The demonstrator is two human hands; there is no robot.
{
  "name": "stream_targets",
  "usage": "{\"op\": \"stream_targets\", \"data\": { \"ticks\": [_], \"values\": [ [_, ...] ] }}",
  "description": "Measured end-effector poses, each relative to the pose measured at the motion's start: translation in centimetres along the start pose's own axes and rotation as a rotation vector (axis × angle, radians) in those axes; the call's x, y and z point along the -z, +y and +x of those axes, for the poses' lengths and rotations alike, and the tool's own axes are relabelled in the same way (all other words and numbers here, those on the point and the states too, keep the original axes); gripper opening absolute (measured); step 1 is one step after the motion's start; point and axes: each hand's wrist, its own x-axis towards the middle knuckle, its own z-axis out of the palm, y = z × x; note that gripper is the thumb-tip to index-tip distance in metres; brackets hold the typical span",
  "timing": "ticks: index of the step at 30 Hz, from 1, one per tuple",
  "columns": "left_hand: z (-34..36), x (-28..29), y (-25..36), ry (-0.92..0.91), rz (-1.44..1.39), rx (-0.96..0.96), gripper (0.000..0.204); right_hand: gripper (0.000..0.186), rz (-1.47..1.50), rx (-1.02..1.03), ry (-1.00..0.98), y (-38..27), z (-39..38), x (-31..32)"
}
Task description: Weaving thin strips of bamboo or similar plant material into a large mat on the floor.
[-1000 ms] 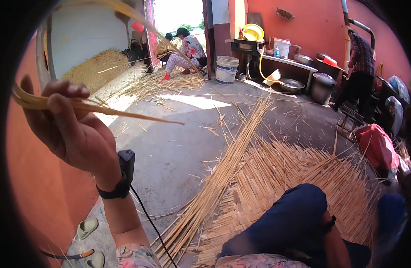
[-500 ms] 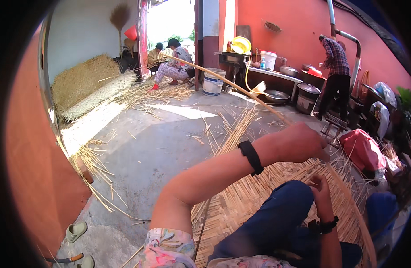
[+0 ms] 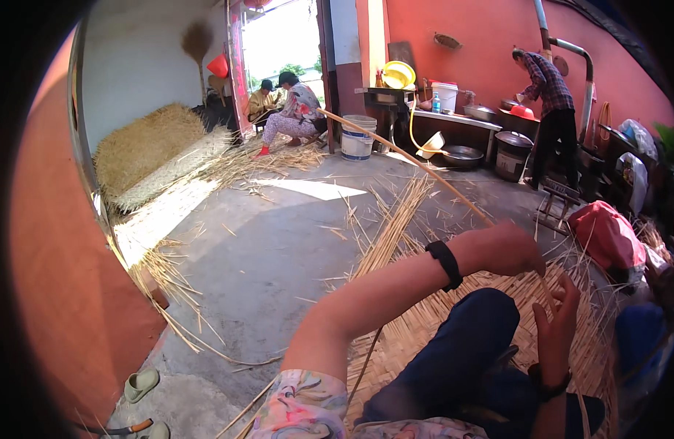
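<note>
1. Pale strip (image 3: 432,173) slants from twelve toward three o'clock; best kept untwisted;
2. Woven mat (image 3: 417,325), five o'clock;
3. Left hand (image 3: 514,249), three o'clock; closed round strip;
4. Right hand (image 3: 560,322), four o'clock; half-open, strip between thumb and fingers; should probably guide lightly.

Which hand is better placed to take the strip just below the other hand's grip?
Probably the right: it is lower, thumb and fingers apart beside the strip. The left hand already holds the strip higher up, its arm stretched across.
</note>
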Motion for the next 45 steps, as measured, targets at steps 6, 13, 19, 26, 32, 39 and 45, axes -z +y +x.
{"op": "stream_targets", "data": {
  "ticks": [6, 13, 19, 26, 32, 39, 45],
  "values": [
    [-1.6, -0.4, 2.9, 0.237, -0.024, -0.243, 0.022, 0.015, 0.384, -0.532, -0.352, 5.8, -0.6, 0.8],
    [-1.8, -3.0, -3.7, 0.552, -1.800, 0.448, 0.043, 0.021, 0.585, -0.547, -0.591, 4.8, 0.2, 3.5],
    [-2.5, -4.3, -6.0, 0.652, -1.581, 0.620, 0.021, 0.019, 0.429, -0.469, -0.692, 8.2, -1.5, 2.8],
    [3.6, -7.8, -7.7, 0.530, -1.613, 0.690, 0.017, 0.016, 0.095, -0.267, -0.581, 12.8, -2.1, 4.2],
    [10.9, -10.9, -8.7, 0.401, -1.629, 0.583, 0.021, 0.016, 0.532, -0.741, -0.593, 19.3, -3.8, 5.9],
    [16.8, -17.9, -9.7, 0.246, -1.767, 0.333, 0.011, 0.019, 0.711, -1.075, -0.736, 22.2, -6.0, 5.7],
    [22.5, -24.6, -9.1, 0.162, -1.707, 0.816, 0.017, 0.013, 0.191, -0.855, -0.644, 27.0, -5.8, 3.8]
  ]
}}
